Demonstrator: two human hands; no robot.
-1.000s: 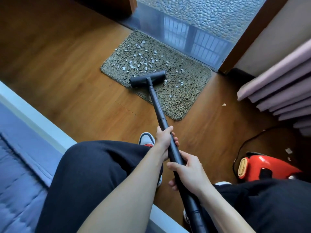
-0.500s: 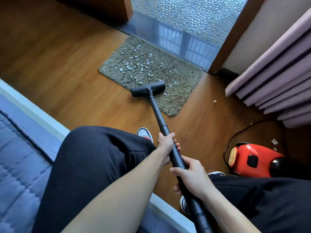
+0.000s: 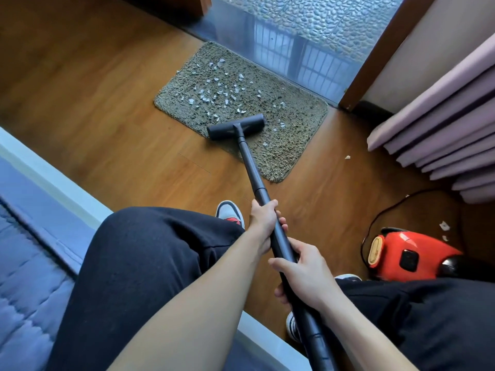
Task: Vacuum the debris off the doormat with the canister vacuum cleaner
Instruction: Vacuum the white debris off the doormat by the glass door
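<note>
A shaggy olive doormat [image 3: 300, 113] lies on the wooden floor by the glass door. Several small white scraps of debris [image 3: 214, 95] are strewn over its far left half, with a few near the nozzle. The black floor nozzle [image 3: 235, 127] rests on the mat's near edge. Its black wand [image 3: 254, 178] runs back to me. My left hand [image 3: 263, 218] grips the wand higher up. My right hand [image 3: 308, 274] grips it lower, closer to my body. The red canister vacuum [image 3: 407, 254] sits on the floor at the right.
A black power cord [image 3: 380, 212] loops on the floor beside the canister. Pink curtain folds [image 3: 442, 135] hang at the right. Stray white scraps [image 3: 347, 157] lie on the floor. A blue padded seat [image 3: 26, 263] with a white edge is at left. My knees and shoes are below.
The nozzle has been drawn back from the middle of the mat to its near edge, and fewer scraps lie in the strip it crossed. Both hands keep their grip on the wand.
</note>
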